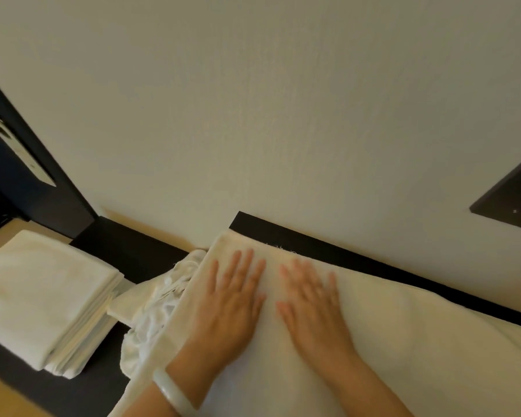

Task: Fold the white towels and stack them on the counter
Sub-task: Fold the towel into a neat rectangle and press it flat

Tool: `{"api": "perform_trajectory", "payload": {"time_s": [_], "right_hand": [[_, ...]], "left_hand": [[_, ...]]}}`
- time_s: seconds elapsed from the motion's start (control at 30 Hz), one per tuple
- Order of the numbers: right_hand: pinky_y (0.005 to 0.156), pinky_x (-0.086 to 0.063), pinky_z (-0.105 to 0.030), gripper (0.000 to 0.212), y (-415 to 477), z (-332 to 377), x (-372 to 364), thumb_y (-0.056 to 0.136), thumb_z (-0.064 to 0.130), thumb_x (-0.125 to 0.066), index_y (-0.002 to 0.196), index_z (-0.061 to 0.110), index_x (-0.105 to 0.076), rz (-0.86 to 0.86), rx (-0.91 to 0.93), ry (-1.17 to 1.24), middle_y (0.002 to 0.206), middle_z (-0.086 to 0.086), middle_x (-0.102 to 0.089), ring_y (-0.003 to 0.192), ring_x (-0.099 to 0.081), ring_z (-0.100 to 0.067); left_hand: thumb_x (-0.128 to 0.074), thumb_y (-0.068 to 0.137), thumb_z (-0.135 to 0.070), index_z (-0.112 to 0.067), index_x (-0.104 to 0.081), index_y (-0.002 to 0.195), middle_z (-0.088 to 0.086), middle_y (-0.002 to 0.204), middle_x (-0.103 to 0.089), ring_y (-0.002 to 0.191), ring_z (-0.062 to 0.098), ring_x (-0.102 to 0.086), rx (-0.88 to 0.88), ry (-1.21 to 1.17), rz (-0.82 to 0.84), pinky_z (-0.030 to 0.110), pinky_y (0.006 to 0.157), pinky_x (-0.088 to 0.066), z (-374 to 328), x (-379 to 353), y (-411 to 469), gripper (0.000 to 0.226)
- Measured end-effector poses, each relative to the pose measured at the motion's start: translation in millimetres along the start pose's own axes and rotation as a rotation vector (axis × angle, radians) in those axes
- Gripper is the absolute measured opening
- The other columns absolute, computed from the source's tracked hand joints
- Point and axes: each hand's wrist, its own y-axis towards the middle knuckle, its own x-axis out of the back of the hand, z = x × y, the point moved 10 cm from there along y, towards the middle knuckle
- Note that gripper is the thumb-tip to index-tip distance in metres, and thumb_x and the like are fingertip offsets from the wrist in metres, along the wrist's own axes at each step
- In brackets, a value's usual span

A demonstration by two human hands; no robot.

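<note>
I pressed the towel (403, 341) flat on the counter (139, 260).
My left hand (229, 305) and right hand (313, 311) lay side by side, fingers (246, 267) straight, gripping nothing, smoothing creases for folding; the finished stack (42, 284) sat left.

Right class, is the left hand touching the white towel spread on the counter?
Touching. The head view shows the left hand lying flat, fingers straight, on the towel.

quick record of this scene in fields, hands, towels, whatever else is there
left hand: flat, fingers straight, pressing the spread towel
right hand: flat beside it, pressing the same towel
spread towel: white, lying on the dark counter
folded stack: white towels, at left on the counter
crumpled cloth: white, between stack and spread towel
bracelet: pale, on left wrist
wall plate: dark, at right
</note>
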Motion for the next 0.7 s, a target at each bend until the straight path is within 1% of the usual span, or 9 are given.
{"api": "perform_trajectory", "payload": {"time_s": [0.07,0.13,0.17,0.23,0.3,0.37,0.5,0.63,0.7], "right_hand": [[0.115,-0.011,-0.052,0.065,-3,10,-21,0.095,0.051,-0.024,0.153,0.022,-0.034,0.117,-0.016,-0.025,0.161,-0.003,-0.028,0.148,-0.027,-0.024],[0.119,0.005,-0.053,0.074,1,3,-21,0.092,0.056,-0.002,0.158,0.025,-0.009,0.154,-0.126,-0.037,0.166,0.001,-0.003,0.153,-0.001,-0.021],[0.119,0.012,-0.053,0.074,6,5,-18,0.092,0.057,0.003,0.158,0.024,0.001,0.159,-0.149,-0.046,0.165,0.001,0.008,0.152,0.009,-0.022],[0.118,0.014,-0.049,0.077,19,30,-7,0.092,0.059,0.006,0.158,0.02,0.005,0.16,-0.109,-0.014,0.165,-0.002,0.012,0.151,0.016,-0.023],[0.117,0.015,-0.042,0.088,34,79,-2,0.079,0.057,0.018,0.158,0.02,0.004,0.148,0.064,0.042,0.166,-0.002,0.009,0.151,0.015,-0.019],[0.116,0.016,-0.042,0.085,47,118,-12,0.081,0.055,0.018,0.158,0.023,0.003,0.183,0.195,0.052,0.166,0.0,0.008,0.151,0.014,-0.018],[0.113,0.011,-0.065,0.061,71,131,-39,0.103,0.051,-0.01,0.158,0.029,0.006,0.262,0.097,-0.017,0.164,0.008,0.017,0.15,0.018,-0.023],[0.108,0.006,-0.076,0.062,88,132,-42,0.101,0.055,-0.008,0.157,0.031,0.004,0.275,0.02,-0.045,0.164,0.011,0.017,0.15,0.019,-0.024],[0.107,0.006,-0.077,0.064,89,132,-43,0.1,0.057,-0.005,0.157,0.03,0.004,0.246,-0.001,-0.056,0.164,0.011,0.017,0.15,0.019,-0.025]], "left_hand": [[-0.009,0.104,-0.05,-0.034,-0.007,0.157,-0.003,0.164,0.0,0.152,0.019,-0.001,0.021,-0.03,0.05,0.042,0.119,0.007,11,-7,-22,0.055],[-0.002,0.101,-0.055,-0.04,0.02,0.15,-0.012,0.156,0.031,0.145,0.011,0.027,0.202,-0.123,0.055,0.035,0.117,0.021,46,-6,-38,0.056],[-0.001,0.099,-0.056,-0.04,0.025,0.148,-0.013,0.154,0.035,0.144,0.01,0.03,0.263,-0.146,0.044,0.034,0.118,0.021,59,-3,-46,0.058],[-0.002,0.097,-0.058,-0.037,0.027,0.148,-0.013,0.154,0.033,0.145,0.008,0.027,0.34,-0.218,0.032,0.034,0.119,0.016,71,1,-60,0.062],[-0.005,0.1,-0.055,-0.034,0.024,0.15,-0.013,0.154,0.031,0.146,0.007,0.025,0.344,-0.281,0.041,0.029,0.118,0.016,68,0,-67,0.062],[-0.009,0.103,-0.051,-0.031,0.019,0.153,-0.014,0.153,0.029,0.146,0.005,0.022,0.326,-0.301,0.021,0.026,0.118,0.016,65,5,-72,0.06],[-0.013,0.105,-0.048,-0.03,0.011,0.155,-0.013,0.161,0.018,0.148,0.003,0.015,0.31,-0.33,-0.001,0.025,0.12,0.009,74,8,-95,0.059],[-0.006,0.101,-0.052,-0.034,0.02,0.152,-0.012,0.163,0.013,0.149,0.003,0.01,0.332,-0.324,0.032,0.023,0.121,0.005,81,-3,-139,0.06],[-0.002,0.097,-0.056,-0.036,0.024,0.15,-0.011,0.164,0.005,0.15,0.005,0.0,0.344,-0.332,0.026,0.027,0.123,-0.007,83,-3,-152,0.062]]}}
